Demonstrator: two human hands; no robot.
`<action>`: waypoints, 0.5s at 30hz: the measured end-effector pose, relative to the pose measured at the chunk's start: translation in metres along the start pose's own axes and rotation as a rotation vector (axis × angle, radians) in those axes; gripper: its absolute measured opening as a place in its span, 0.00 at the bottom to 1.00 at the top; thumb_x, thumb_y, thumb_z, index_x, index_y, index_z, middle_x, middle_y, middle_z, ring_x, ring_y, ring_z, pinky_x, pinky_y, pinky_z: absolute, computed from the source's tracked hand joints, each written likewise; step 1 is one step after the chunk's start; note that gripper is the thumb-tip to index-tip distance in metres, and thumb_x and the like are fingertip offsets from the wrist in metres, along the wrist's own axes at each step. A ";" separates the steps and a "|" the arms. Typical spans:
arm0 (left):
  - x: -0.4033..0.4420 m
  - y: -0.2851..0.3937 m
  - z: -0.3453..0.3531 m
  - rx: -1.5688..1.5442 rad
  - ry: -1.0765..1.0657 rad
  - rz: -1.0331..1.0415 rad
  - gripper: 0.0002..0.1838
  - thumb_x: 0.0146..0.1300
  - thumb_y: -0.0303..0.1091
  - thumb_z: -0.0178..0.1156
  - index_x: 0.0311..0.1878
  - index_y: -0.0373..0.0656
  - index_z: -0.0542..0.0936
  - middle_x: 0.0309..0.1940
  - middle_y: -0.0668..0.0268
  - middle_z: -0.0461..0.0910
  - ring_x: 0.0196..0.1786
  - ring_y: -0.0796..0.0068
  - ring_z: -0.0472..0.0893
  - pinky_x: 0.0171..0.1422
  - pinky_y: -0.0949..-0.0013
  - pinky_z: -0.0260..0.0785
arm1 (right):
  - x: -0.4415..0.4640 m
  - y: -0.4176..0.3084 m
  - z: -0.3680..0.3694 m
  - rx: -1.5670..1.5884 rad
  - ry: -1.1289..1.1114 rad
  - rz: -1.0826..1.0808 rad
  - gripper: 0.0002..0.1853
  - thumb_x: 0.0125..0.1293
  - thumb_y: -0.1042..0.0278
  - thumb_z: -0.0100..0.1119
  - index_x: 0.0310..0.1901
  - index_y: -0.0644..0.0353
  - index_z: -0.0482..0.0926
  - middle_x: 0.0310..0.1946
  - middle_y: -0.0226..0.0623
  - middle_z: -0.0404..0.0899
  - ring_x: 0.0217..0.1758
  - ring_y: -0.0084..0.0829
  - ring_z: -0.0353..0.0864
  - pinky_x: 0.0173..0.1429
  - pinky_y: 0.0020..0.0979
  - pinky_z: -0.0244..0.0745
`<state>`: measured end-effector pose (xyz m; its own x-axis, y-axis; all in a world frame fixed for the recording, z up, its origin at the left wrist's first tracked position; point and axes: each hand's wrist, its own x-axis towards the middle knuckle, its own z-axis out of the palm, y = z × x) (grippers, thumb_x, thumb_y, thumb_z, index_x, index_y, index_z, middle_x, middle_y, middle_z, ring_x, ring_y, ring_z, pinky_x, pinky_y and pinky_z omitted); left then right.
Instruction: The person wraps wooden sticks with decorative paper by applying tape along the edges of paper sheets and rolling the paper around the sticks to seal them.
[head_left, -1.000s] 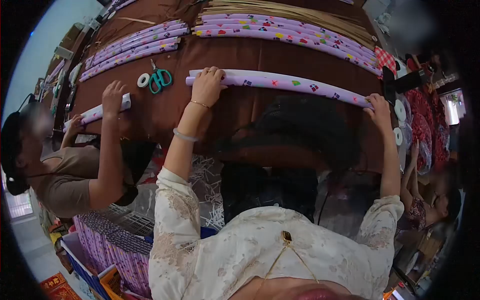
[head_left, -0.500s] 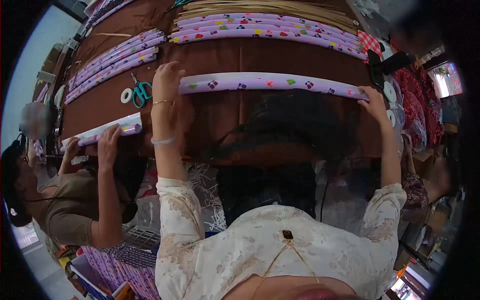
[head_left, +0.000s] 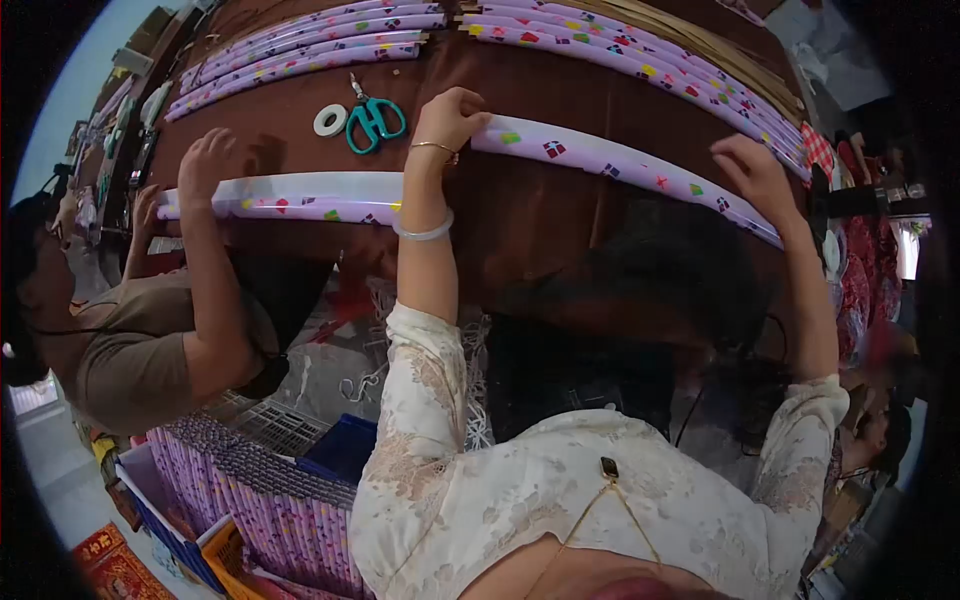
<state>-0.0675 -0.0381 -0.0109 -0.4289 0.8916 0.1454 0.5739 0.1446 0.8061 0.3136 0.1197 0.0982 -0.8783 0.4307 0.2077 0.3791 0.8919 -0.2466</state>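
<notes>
A roll of lilac wrapping paper (head_left: 610, 160) printed with small coloured gift shapes lies across the brown-covered table in front of me. My left hand (head_left: 450, 118) has its fingers curled and closed at the roll's left end. Just above the right part of the roll, my right hand (head_left: 757, 172) is raised with its fingers stretched out and nothing in them. Teal-handled scissors (head_left: 375, 125) and a white tape roll (head_left: 330, 120) lie beyond my left forearm.
Left of me, a co-worker's hand (head_left: 207, 165) is over another partly unrolled paper roll (head_left: 310, 198). Finished lilac rolls (head_left: 610, 55) line the table's far side, beside brown strips (head_left: 700, 45). Below left, crates hold upright rolls (head_left: 290, 510). Paper scraps lie underneath.
My left hand has come onto the roll's left end. My right hand has let go of the right end and lifted. The view has swung left; the co-worker's paper is opened out further.
</notes>
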 end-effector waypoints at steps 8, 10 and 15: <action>-0.004 0.005 -0.001 -0.110 -0.032 -0.129 0.16 0.46 0.24 0.59 0.42 0.34 0.76 0.35 0.56 0.81 0.40 0.66 0.81 0.46 0.68 0.71 | 0.136 -0.125 0.123 0.255 -0.020 -0.149 0.06 0.56 0.70 0.54 0.35 0.58 0.76 0.29 0.37 0.77 0.35 0.39 0.77 0.39 0.34 0.71; 0.000 -0.002 0.003 -0.107 -0.027 -0.112 0.16 0.46 0.24 0.59 0.43 0.34 0.75 0.35 0.56 0.81 0.40 0.66 0.81 0.46 0.69 0.71 | 0.152 -0.134 0.142 0.226 -0.032 -0.106 0.06 0.56 0.69 0.53 0.35 0.58 0.76 0.29 0.38 0.77 0.34 0.39 0.77 0.38 0.35 0.72; 0.000 -0.002 0.005 -0.163 -0.005 -0.142 0.19 0.47 0.24 0.58 0.46 0.32 0.73 0.33 0.55 0.81 0.38 0.66 0.81 0.43 0.68 0.72 | 0.170 -0.133 0.161 0.285 -0.043 -0.032 0.07 0.53 0.69 0.54 0.34 0.60 0.76 0.28 0.40 0.78 0.32 0.39 0.78 0.37 0.35 0.73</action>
<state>-0.0652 -0.0366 -0.0157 -0.4941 0.8691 0.0211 0.3875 0.1984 0.9003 0.0670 0.0521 0.0141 -0.9023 0.3910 0.1813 0.2586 0.8277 -0.4981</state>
